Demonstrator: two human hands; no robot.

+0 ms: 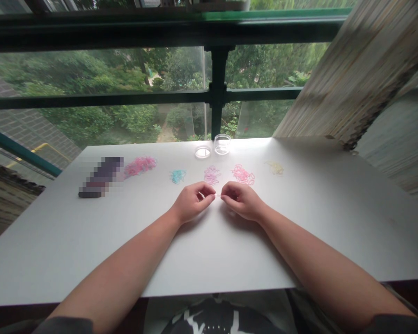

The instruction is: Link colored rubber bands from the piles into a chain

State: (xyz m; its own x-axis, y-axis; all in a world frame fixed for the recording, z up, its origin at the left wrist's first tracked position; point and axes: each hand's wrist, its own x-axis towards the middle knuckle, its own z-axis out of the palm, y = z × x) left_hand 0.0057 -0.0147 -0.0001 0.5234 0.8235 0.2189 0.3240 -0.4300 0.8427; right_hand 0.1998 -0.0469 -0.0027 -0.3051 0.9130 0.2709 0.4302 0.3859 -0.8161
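Note:
My left hand (195, 201) and my right hand (242, 199) meet over the middle of the table, fingertips a small gap apart. Both are closed in a pinch on a tiny pale pink rubber band (218, 195) that spans the gap. Just beyond my fingers lie sorted heaps of small elastic bands: a teal heap (177, 176), a lilac heap (212, 175), and a pink heap (243, 174) close to my right hand. Farther right is a pale yellow heap (276, 167). A larger mixed pink heap (141, 166) sits to the left.
The white table (216, 260) stands against a window with a green frame (218, 69). At its back edge are a round clear container (223, 144) and a clear lid (202, 152). A dark pixelated object (102, 176) lies at the left. A curtain (327, 69) hangs at the right.

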